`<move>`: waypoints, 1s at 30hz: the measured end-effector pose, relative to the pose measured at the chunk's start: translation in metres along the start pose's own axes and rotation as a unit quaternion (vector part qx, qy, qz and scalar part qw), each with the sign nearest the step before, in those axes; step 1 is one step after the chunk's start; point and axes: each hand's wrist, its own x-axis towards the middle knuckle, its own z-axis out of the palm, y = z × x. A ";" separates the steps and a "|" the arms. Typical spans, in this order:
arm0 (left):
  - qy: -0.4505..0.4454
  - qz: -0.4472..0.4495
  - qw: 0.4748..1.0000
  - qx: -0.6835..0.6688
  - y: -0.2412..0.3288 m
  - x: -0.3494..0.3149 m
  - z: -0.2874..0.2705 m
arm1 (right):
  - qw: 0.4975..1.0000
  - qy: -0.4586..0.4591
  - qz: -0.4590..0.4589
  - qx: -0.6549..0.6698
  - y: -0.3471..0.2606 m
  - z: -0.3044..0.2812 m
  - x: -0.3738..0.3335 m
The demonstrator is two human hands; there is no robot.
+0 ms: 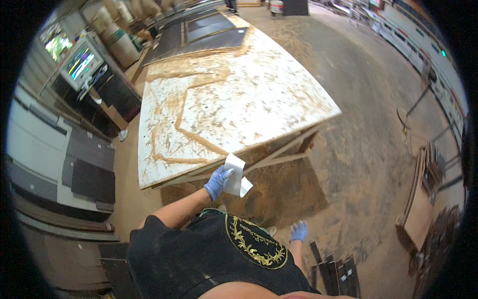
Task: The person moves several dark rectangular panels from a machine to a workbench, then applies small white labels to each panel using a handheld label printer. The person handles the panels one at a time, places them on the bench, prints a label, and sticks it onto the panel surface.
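I see a big white table (279, 92), scattered with brown dust (214, 77), across the upper middle of the frame. A bright window (59, 47) glows at upper left, beside a lit screen (80, 63). Panels (92, 183) stand at left; brown dust powders the grey floor (358, 99) at right.

left fingers (216, 180): partly hidden behind white sheet (234, 174) | screen (80, 63): details too small

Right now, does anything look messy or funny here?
Yes: brown dust lies in crooked ridges and smears across the white tabletop, looking spilled against the pale surface. The white sheet in the left hand looks bent, too.
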 end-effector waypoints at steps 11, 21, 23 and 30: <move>0.272 0.120 0.940 -0.169 0.059 -0.100 -0.277 | 0.902 -0.286 -0.323 -0.030 -0.126 0.369 -0.128; 0.459 0.149 0.844 -0.233 0.002 -0.174 -0.470 | 0.807 -0.534 -0.066 -0.244 -0.017 0.564 -0.283; 0.484 0.164 0.808 -0.293 0.008 -0.183 -0.503 | 0.786 -0.568 -0.045 -0.239 -0.002 0.599 -0.305; 0.517 0.175 0.804 -0.235 0.044 -0.235 -0.681 | 0.778 -0.563 -0.001 -0.278 0.095 0.780 -0.380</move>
